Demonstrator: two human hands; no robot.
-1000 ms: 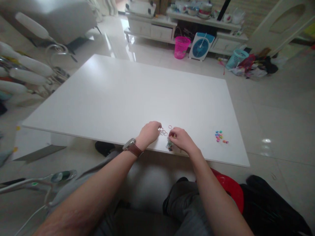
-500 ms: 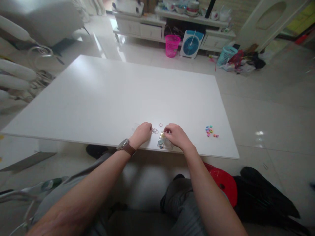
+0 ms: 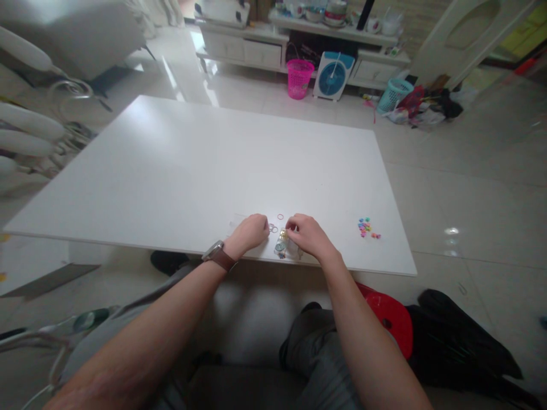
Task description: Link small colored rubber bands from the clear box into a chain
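On the white table [image 3: 239, 154], near its front edge, lie several thin rings [image 3: 274, 229], with a single ring [image 3: 280, 217] just beyond them. My left hand [image 3: 253, 230], with a watch on its wrist, is closed right beside the rings; what its fingers hold, if anything, is hidden. Between my hands sits a small clear box [image 3: 280, 247] with small gold and greenish pieces in it. My right hand [image 3: 304, 232] is pinched at the box's far end, its fingertips by the gold pieces; what they grip is too small to tell.
Several small colourful pieces [image 3: 364, 227] lie toward the table's right end. A clear plastic item [image 3: 236, 221] is partly behind my left hand. A red stool [image 3: 388, 319] stands below the table at the right, with a black bag [image 3: 461, 336] beside it.
My left hand has moved slightly right, closer to the rings, and covers some of them. My right hand stays at the box, almost unmoved.
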